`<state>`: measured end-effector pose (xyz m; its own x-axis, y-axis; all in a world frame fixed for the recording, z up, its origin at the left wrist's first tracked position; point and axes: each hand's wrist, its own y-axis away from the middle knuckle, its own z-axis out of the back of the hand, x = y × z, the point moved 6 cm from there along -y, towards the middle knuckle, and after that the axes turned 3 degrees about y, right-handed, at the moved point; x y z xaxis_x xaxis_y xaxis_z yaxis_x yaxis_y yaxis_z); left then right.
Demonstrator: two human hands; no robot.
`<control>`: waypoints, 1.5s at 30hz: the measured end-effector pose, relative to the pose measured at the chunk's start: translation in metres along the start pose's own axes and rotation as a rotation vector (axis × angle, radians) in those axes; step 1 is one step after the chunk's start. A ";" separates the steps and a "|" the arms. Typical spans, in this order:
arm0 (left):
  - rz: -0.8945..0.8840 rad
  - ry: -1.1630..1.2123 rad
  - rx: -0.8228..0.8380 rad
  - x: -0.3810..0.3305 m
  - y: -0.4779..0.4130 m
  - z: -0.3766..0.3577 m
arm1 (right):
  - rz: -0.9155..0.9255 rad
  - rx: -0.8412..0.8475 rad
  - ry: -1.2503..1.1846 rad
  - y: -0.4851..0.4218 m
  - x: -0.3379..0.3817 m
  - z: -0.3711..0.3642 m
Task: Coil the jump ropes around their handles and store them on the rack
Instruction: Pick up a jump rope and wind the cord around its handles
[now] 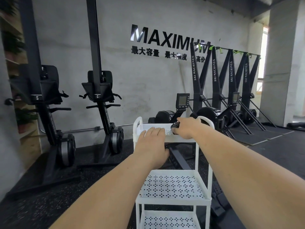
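Rubber floor (99, 179); perforated rack (173, 201); coiled rope (175, 128)

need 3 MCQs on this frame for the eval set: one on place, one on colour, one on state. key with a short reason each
1. Where is the jump rope?
A. On the floor mat
B. At the top tier of the rack, in the right hand
C. On the rack's middle tier

2. What colour is the rack?
A. Black
B. Grey
C. White

3. What state is the left hand in?
A. Fingers straight, laid flat at the top tier's front edge, holding nothing
B. Curled round a second rope
C. Out of view

Key:
1 B: the black coil sits in the right hand's curled fingers above the top tier.
2 C: the frame and perforated shelves are all white.
3 A: the fingers lie flat and nothing is between them.
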<state>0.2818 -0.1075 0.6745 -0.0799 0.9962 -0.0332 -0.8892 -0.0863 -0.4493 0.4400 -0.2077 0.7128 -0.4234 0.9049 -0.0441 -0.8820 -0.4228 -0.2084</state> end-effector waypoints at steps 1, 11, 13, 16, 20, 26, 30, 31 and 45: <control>0.002 0.003 -0.005 0.001 0.004 0.006 | -0.007 -0.014 -0.024 0.006 0.001 0.003; 0.082 -0.038 -0.001 0.019 0.093 0.066 | 0.110 -0.089 -0.113 0.123 0.070 0.038; 0.110 -0.022 0.009 0.026 0.119 0.073 | 0.151 -0.066 -0.094 0.151 0.090 0.039; 0.155 -0.001 0.055 0.035 0.164 0.077 | 0.230 -0.058 -0.082 0.195 0.122 0.034; 0.224 0.032 0.107 0.048 0.230 0.074 | 0.336 0.010 -0.048 0.258 0.163 0.014; 0.330 0.040 0.220 0.076 0.331 0.052 | 0.452 0.106 0.001 0.329 0.218 -0.041; 0.396 0.060 0.275 0.093 0.389 0.032 | 0.512 0.196 -0.014 0.363 0.251 -0.083; 0.410 0.063 0.286 0.098 0.402 0.026 | 0.522 0.217 -0.018 0.370 0.259 -0.093; 0.532 0.126 0.490 0.163 0.513 -0.111 | 0.574 0.534 0.023 0.417 0.345 -0.267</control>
<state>-0.1369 0.0116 0.3395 -0.5309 0.8092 -0.2515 -0.8462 -0.5221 0.1064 -0.0181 -0.0587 0.3495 -0.8437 0.5363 -0.0239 -0.5094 -0.7857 0.3511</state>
